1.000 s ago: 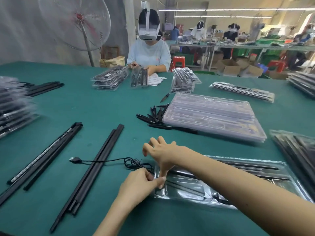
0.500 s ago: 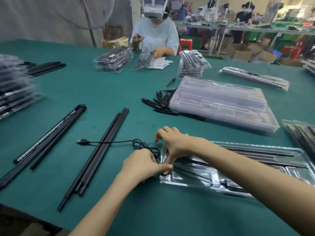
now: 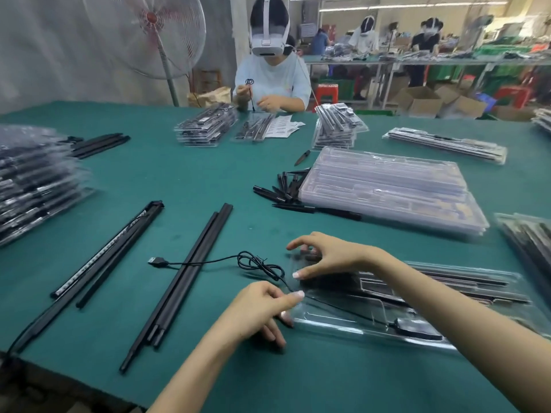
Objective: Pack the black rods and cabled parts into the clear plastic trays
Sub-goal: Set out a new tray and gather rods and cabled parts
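A clear plastic tray (image 3: 343, 324) lies in front of me on the green table, with black rods (image 3: 447, 280) and a small black cabled part (image 3: 417, 329) inside it. A thin black cable (image 3: 259, 263) with a USB plug (image 3: 157, 261) runs left from the tray and coils beside it. My left hand (image 3: 256, 311) pinches the cable at the tray's left end. My right hand (image 3: 325, 256) hovers over the tray's left corner with thumb and fingers curved around its edge. Loose black rods (image 3: 185, 272) lie to the left.
A stack of clear trays (image 3: 387, 189) sits right of centre with short black pieces (image 3: 286, 189) beside it. Packed trays (image 3: 29, 180) pile up at the left and more at the right edge (image 3: 527, 236). Another person (image 3: 271, 79) works across the table.
My hands have drawn slightly apart. My left hand has slid down along the tray's left end and my right hand has lifted over the corner. The camera view tilted up.
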{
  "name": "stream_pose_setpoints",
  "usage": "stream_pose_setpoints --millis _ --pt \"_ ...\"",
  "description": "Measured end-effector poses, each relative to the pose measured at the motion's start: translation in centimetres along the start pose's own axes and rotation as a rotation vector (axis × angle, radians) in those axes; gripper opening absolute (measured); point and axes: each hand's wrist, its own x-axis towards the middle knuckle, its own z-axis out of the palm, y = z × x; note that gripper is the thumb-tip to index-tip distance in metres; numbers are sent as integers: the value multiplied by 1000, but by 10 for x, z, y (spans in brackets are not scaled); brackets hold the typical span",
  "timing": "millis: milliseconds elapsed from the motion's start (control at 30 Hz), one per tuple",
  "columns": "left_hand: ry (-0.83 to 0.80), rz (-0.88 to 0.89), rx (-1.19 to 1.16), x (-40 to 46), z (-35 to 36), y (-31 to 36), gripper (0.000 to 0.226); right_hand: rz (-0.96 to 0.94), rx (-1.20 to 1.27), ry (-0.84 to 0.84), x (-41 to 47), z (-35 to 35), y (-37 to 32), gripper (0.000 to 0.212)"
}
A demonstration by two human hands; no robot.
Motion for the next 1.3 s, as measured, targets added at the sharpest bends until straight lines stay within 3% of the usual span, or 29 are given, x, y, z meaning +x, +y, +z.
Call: stream_pose_setpoints --millis 167,500,800,933,1000,1100,1300 --pt "47 15 54 7 3 0 7 43 -21 39 0 2 -6 66" --pt "104 -45 -56 13 -3 -4 26 63 -1 128 -2 16 -7 65" --pt "177 -13 -35 10 4 -8 21 69 -55 246 -9 28 -16 78" --pt "117 -22 -62 13 0 -7 18 104 -56 156 -9 29 -30 81" --pt "88 -30 -107 10 -2 -2 4 142 -78 85 -8 23 -33 75" --pt "51 -47 -153 7 -4 1 31 175 -111 26 -7 19 -36 71" --pt "86 -32 -154 10 -2 -2 35 250 -150 69 -1 21 -53 64"
